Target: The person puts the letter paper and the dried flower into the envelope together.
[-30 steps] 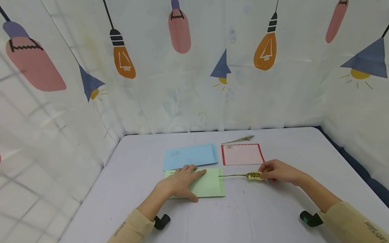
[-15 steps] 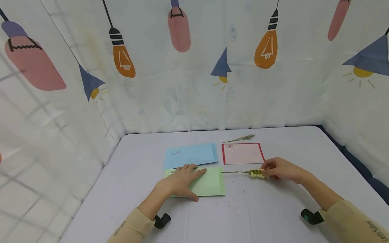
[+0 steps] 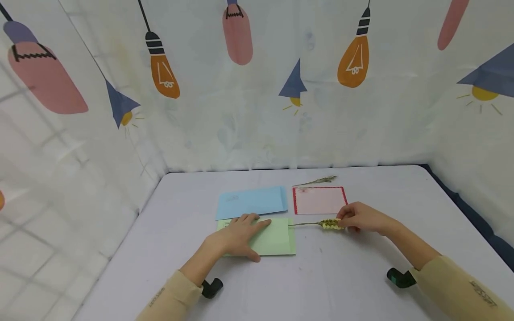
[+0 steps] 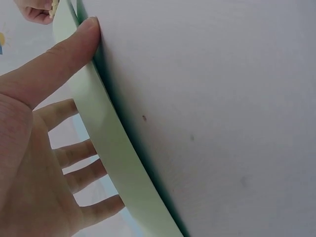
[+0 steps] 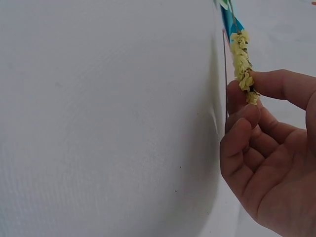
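Note:
My left hand (image 3: 240,234) lies flat with straight fingers on a pale green envelope (image 3: 273,240) in the middle of the table; in the left wrist view the left hand (image 4: 44,148) has its thumb at the green envelope's (image 4: 106,148) edge. My right hand (image 3: 357,217) pinches the yellow flower head of a dried sprig (image 3: 330,224), whose thin stem points left and reaches the envelope's right edge. In the right wrist view the right hand's thumb and fingers (image 5: 256,103) hold the sprig (image 5: 242,61) at its lower end.
A light blue envelope (image 3: 250,201) lies just behind the green one. A pink card with a red border (image 3: 319,200) sits to its right, and a second dried sprig (image 3: 317,181) lies behind that card. Curtain walls close in the grey table (image 3: 361,267).
My right hand has carried the sprig a little to the left and farther back, so its stem tip now meets the green envelope's edge. The left hand stays put.

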### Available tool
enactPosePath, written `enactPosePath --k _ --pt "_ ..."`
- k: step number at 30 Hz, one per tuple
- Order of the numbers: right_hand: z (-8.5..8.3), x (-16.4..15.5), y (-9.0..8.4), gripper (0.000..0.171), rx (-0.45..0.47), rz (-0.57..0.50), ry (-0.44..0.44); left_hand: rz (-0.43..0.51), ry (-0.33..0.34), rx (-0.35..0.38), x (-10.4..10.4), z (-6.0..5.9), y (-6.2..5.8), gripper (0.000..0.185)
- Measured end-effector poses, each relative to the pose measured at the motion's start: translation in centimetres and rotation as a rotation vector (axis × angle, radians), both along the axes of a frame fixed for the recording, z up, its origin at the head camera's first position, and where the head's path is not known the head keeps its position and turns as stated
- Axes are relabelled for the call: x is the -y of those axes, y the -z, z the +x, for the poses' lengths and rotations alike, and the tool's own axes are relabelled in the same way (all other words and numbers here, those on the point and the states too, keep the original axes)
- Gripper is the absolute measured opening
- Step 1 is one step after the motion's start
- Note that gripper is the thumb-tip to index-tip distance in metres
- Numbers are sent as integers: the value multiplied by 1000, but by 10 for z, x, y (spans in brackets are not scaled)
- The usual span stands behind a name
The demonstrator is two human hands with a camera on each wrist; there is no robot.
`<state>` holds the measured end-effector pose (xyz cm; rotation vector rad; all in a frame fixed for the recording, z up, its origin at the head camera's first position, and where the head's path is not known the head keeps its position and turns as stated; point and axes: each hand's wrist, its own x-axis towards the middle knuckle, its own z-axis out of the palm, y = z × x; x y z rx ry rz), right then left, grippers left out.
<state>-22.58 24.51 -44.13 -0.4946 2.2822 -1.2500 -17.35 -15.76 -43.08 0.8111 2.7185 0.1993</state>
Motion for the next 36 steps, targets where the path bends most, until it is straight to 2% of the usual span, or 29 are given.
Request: enactPosePath --k 7,20,27,36 --pt "-1 -4 -4 19 18 -17 -9 0 -23 18 -4 -3 -2 102" --pt "-4 32 -6 15 1 -15 -73 -18 -29 19 -6 -4 -2 104" --pt "1 44 -4 14 -8 -28 -70 -32 -9 14 -4 -4 -2 104" --pt "1 56 2 21 -8 -56 -42 -11 -1 2 -5 -2 -4 103"
